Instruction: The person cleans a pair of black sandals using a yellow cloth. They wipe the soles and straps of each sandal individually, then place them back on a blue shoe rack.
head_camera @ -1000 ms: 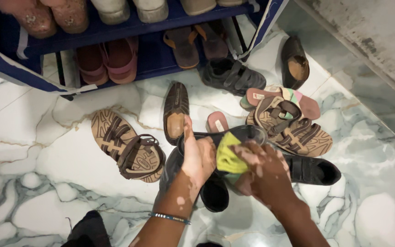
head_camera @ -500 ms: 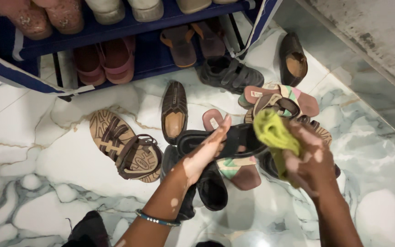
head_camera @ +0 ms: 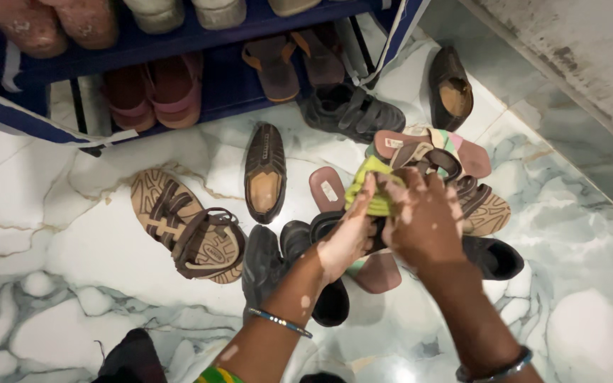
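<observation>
My left hand (head_camera: 345, 237) grips a black strapped sandal (head_camera: 321, 225) and holds it up over the heap of footwear. My right hand (head_camera: 423, 216) presses a yellow-green cloth (head_camera: 369, 186) against the far end of that sandal, the cloth bunched under my fingers. Most of the sandal is hidden behind both hands. Under them lie a pink slipper (head_camera: 331, 190) and a black shoe (head_camera: 264, 266).
A brown strapped sandal (head_camera: 186, 227) lies to the left, a brown loafer (head_camera: 264, 171) beside it. More sandals (head_camera: 462, 177) and black shoes (head_camera: 352, 110) are scattered on the marble floor (head_camera: 65, 241). A blue shoe rack (head_camera: 179, 50) with several pairs stands at the top.
My right hand, lifted away with the cloth half a second ago, has come back down onto the sandal. The left hand has kept its hold and shifted slightly right.
</observation>
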